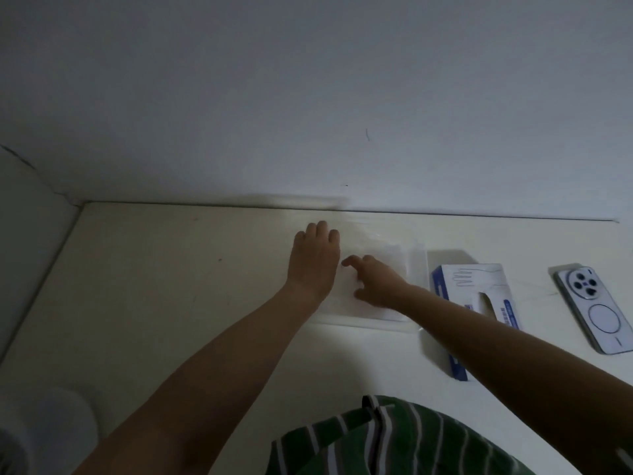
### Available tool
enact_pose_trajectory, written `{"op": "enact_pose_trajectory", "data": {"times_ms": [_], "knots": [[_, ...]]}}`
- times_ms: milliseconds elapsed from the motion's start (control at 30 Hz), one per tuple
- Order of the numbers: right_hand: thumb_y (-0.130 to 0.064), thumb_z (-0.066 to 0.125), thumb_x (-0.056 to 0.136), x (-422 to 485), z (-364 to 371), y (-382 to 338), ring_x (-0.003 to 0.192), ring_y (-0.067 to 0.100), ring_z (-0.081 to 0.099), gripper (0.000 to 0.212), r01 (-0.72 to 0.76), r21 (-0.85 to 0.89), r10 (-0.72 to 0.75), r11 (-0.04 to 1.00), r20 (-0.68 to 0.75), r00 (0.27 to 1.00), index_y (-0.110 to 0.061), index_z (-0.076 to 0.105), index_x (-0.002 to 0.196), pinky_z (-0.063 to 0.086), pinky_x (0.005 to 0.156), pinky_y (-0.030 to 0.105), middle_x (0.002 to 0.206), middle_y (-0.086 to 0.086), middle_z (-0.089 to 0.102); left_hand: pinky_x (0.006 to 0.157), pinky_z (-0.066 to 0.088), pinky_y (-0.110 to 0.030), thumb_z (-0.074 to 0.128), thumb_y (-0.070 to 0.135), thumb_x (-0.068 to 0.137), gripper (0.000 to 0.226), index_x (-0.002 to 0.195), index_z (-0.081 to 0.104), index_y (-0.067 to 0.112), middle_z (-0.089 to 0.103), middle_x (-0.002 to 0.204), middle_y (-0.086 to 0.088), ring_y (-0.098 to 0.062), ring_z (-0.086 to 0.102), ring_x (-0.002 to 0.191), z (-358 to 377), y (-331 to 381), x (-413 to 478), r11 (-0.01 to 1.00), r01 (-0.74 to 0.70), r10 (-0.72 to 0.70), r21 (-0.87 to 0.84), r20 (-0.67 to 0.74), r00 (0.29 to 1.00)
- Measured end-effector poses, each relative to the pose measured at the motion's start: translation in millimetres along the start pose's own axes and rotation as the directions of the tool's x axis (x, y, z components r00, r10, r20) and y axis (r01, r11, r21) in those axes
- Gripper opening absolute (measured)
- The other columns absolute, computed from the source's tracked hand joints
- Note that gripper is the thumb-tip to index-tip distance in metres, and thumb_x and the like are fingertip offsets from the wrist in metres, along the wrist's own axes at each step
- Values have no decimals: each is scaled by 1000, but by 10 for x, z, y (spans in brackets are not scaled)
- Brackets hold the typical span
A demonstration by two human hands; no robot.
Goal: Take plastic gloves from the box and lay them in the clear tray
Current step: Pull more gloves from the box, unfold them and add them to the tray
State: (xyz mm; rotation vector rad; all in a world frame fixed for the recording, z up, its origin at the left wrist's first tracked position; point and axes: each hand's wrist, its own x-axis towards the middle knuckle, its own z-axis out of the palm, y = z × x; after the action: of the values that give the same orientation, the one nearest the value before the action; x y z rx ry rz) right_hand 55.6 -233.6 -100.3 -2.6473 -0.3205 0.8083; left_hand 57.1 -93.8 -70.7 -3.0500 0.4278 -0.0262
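Left hand (313,260) is being laid flat, fingers straight and together, holding nothing; it is being pressed down at the left edge of the clear tray (419,275), seemingly so that the light tray is being kept from sliding. Right hand (373,281) is being spread just beside it, fingers loosely parted and reaching toward the left hand, gripping nothing that can be made out; it is being rested on the plastic glove (387,260), apparently so that the thin film is being smoothed flat. That glove is being kept inside the tray, under and beyond the right hand. Its long axis seems to be running away from the person toward the wall, though which way its fingers are pointing cannot be told in the dim light. To the right of the right forearm, the box (479,296) is being left with its slot facing up and its length also running toward the wall.
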Motion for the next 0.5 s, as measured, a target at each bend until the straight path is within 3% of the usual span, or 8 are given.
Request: {"op": "enact_pose_trajectory", "data": {"times_ms": [33,100,167,267,367,500], "knots": [[-9,67,85,25,35,-3,106,27,58,69,-5,3,5,1000,17,1000,-22,35,144,49,90,33,125,12,49,60,40,-31,59,3,68,23,90,58,11,56,90,-9,-25,56,79,5,18,17,997,-76,75,-6,-40,996],[-7,67,84,53,74,-12,105,31,58,76,-13,8,13,1000,32,999,-19,28,148,47,86,32,125,15,46,62,41,-33,58,1,76,23,98,58,10,57,97,-11,-28,59,84,44,67,43,984,-124,131,-125,53,990],[-7,70,81,66,90,-11,107,33,57,81,-21,13,21,1000,36,999,-17,25,148,48,86,33,129,17,45,74,45,-35,57,5,86,33,118,49,9,51,117,-12,-31,59,101,135,90,31,975,10,58,-224,294,954],[-19,80,76,90,95,54,120,37,52,100,-78,-74,84,994,73,994,-17,14,151,47,96,39,140,20,36,89,45,-35,79,27,75,83,138,28,7,31,137,-16,-33,49,119,302,1,-18,956,177,-22,-236,542,840],[-33,78,79,78,102,113,135,41,34,110,-124,-230,151,965,106,983,-18,-2,154,34,108,43,151,23,19,105,36,-33,83,38,69,117,149,5,0,8,151,-24,-36,28,137,326,-57,-24,971,167,-22,-173,628,778],[-29,76,81,86,175,121,141,46,21,114,-154,-203,187,967,152,971,-19,-11,153,28,113,43,154,26,4,115,24,-33,79,38,75,123,148,-10,-5,0,153,-27,-37,12,144,303,-7,-43,991,102,-21,-89,638,770]]}}
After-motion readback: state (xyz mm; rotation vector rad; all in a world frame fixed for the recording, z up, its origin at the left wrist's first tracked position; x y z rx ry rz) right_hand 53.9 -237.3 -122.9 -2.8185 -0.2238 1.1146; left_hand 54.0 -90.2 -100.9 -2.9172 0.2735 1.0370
